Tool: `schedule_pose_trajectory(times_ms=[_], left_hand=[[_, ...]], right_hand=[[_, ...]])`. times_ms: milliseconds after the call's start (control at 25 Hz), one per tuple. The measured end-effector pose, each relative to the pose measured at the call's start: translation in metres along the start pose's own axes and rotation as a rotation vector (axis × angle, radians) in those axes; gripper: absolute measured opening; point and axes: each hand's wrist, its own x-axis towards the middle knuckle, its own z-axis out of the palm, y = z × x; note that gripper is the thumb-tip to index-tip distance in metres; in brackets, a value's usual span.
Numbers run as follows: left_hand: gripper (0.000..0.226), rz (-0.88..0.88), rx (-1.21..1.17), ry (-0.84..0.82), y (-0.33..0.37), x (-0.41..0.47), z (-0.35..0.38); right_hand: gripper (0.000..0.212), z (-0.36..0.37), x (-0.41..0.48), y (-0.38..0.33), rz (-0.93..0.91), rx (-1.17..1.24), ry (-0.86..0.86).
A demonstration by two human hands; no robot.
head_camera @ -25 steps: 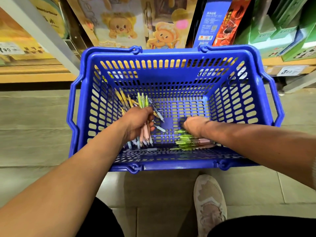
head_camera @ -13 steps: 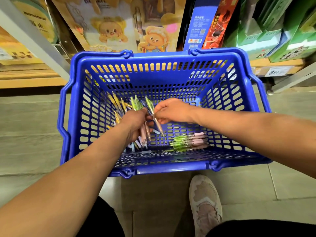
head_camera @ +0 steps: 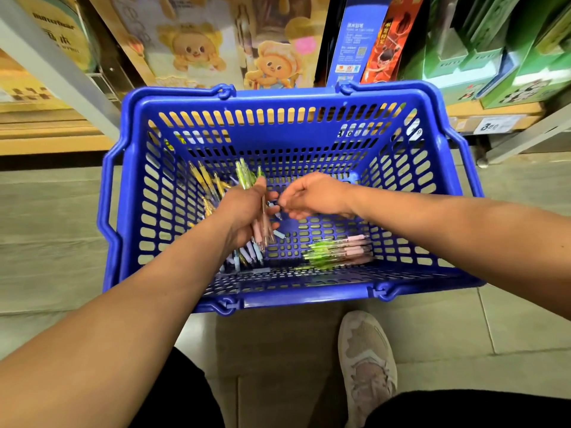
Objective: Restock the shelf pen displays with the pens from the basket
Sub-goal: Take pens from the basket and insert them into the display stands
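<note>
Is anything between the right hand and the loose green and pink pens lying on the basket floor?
Nothing visible. The right hand hovers beside the left hand, which grips a bundle of pens. The loose pens lie uncovered on the basket floor below it.

Pale tiled floor (head_camera: 432,344), wooden shelf edge (head_camera: 46,143), cartoon bear boxes (head_camera: 197,50), green boxes (head_camera: 509,57), price tag (head_camera: 494,126)

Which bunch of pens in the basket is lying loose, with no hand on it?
The green-and-pink bunch on the basket floor near the right corner; the left hand grips the other bunch.
</note>
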Motion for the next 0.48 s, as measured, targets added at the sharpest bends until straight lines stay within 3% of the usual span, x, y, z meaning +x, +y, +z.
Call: schedule_pose_trajectory(times_ms=[120,200,280,480], left_hand=[[0.028,0.0,-0.06,0.008,0.0,0.001,-0.002],[0.025,-0.021,-0.077,-0.025,0.001,0.001,-0.005],[0.026,-0.036,-0.054,-0.041,0.002,0.001,-0.008],[0.02,-0.047,-0.029,-0.053,0.004,-0.002,-0.007]], right_hand=[[0.019,-0.005,-0.004,0.028,0.078,-0.826,-0.093],[0.025,-0.005,-0.008,0.047,0.153,-1.161,-0.256],[0.025,-0.011,-0.014,0.063,0.191,-1.326,-0.346],[0.013,-0.012,-0.014,0.077,0.209,-1.444,-0.33]])
